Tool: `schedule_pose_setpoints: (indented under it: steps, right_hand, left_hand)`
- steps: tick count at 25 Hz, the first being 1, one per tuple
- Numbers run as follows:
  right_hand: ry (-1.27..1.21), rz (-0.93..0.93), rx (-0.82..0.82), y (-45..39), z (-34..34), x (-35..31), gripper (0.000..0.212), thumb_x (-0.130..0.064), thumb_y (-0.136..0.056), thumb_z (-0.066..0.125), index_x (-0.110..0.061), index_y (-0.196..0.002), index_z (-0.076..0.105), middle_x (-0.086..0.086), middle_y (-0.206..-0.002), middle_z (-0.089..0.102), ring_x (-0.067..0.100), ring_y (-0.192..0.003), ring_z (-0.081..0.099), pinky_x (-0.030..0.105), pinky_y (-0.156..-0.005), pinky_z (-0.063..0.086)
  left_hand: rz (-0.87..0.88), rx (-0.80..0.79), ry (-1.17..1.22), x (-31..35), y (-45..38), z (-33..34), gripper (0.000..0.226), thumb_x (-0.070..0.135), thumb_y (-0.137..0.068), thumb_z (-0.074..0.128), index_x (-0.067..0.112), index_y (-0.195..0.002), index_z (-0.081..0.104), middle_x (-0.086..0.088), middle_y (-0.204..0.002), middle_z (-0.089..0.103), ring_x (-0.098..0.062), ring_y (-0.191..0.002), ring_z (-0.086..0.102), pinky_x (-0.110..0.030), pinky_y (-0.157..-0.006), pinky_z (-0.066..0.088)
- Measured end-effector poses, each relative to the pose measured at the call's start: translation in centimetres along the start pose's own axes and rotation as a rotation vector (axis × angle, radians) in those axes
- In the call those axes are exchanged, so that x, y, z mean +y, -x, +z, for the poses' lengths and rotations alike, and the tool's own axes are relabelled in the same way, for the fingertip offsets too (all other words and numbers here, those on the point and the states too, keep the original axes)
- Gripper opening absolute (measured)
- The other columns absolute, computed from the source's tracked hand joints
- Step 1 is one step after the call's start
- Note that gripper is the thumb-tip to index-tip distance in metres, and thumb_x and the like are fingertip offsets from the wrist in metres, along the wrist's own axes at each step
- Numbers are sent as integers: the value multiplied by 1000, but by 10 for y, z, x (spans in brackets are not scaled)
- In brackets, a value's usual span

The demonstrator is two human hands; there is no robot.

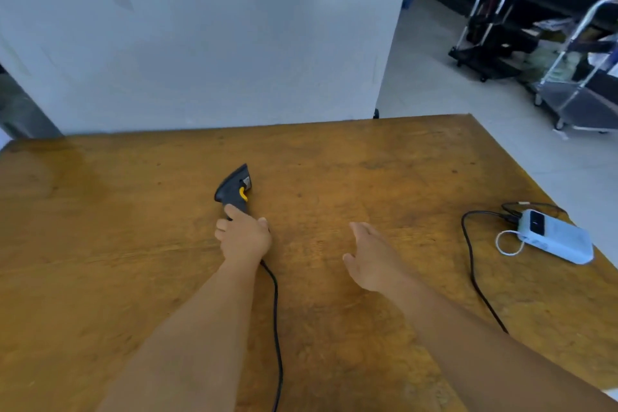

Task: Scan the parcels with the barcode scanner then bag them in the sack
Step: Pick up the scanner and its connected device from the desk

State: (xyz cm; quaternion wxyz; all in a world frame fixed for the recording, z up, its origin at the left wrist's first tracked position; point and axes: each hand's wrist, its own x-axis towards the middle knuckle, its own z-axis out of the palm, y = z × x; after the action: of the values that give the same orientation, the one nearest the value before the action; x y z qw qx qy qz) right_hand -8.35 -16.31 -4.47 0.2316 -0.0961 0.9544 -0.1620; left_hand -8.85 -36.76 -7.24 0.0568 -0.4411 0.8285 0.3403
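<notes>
Surface: I see a worn, orange-brown wooden table (334, 328), scuffed and stained, under both forearms.
Room: a pale grey wall panel (217, 37) stands beyond the fingertips; grey floor to the right with metal platform trolleys (575, 90).
Containers: one trolley carries loose items I cannot make out.
Scanner: a dark grey pistol-shaped barcode scanner with a yellow trigger (235, 189) lies on the table, its head pointing away past the left fingers; a black cable (276, 328) trails back from under the palm.
Left hand (244, 237): fingers curled round the scanner's handle.
Right hand (371, 257): fingers relaxed and extended, holding nothing, just above the table.
Right of right fingers: a pale blue rectangular power bank (556, 239), black and white leads attached.
</notes>
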Motion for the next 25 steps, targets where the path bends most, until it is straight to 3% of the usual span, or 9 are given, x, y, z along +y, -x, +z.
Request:
schedule_pose_setpoints:
  steps: [2, 4, 7, 9, 11, 18, 21, 25]
  right_hand:
    - [-12, 38, 8, -6, -1, 10, 64, -26, -101, 44, -18, -154, 10, -2, -162, 4, 23, -147, 13, 40, -116, 27]
    - [-39, 82, 11, -9, -3, 19, 64, -26, -101, 45, -18, -154, 10, -1, -162, 4, 24, -147, 13, 40, -116, 27]
    - [-71, 114, 51, -8, -13, 31, 63, -25, -101, 46, -18, -153, 11, 0, -161, 7, 23, -146, 16, 38, -116, 28]
    - [-95, 130, 108, -3, -22, 41, 63, -24, -100, 46, -18, -153, 12, 0, -160, 8, 23, -145, 19, 37, -115, 29]
    - [-117, 148, 199, 4, -32, 62, 62, -24, -100, 46, -18, -152, 13, -1, -160, 9, 22, -145, 19, 37, -114, 27]
    - [-152, 225, 396, 22, -74, 182, 72, -19, -94, 53, -14, -153, 12, 5, -160, 13, 24, -147, 13, 39, -119, 20]
    - [-78, 237, 370, 26, -94, 252, 78, -20, -92, 57, -13, -152, 9, 7, -160, 10, 26, -147, 9, 41, -118, 19]
    - [30, 234, 225, 18, -117, 334, 91, -25, -88, 63, -14, -153, 0, 9, -160, 3, 30, -148, 1, 45, -119, 13]
  left_hand:
    - [-85, -5, 139, 8, -7, 6, 71, 30, -90, 62, 3, -142, 22, -23, -140, 34, -39, -124, 40, -47, -97, 43]
    - [-92, -44, 199, 16, -6, 16, 59, 31, -87, 62, -1, -130, 37, -21, -132, 42, -32, -101, 50, -43, -79, 49]
    - [-21, -132, 331, 30, 14, 43, 36, 27, -88, 57, 0, -111, 50, -21, -114, 52, -27, -75, 50, -31, -52, 35]
    - [-13, -201, 425, 43, 37, 67, 18, 23, -89, 54, 8, -84, 46, -14, -78, 49, -26, -60, 46, -27, -48, 26]
    - [-13, -295, 461, 58, 67, 96, 25, 23, -90, 53, 14, -75, 35, -9, -69, 39, -25, -59, 41, -29, -52, 26]
    - [-49, -420, 554, 118, 172, 180, 22, 28, -90, 54, 8, -93, 45, -13, -81, 51, -28, -69, 52, -33, -56, 35]
    - [-14, -340, 498, 143, 210, 207, 24, 28, -94, 51, 8, -103, 42, -7, -72, 42, -21, -56, 39, -29, -50, 28]
    - [-8, -217, 440, 166, 249, 235, 29, 28, -95, 51, 6, -113, 42, -5, -75, 44, -19, -58, 43, -29, -48, 32]
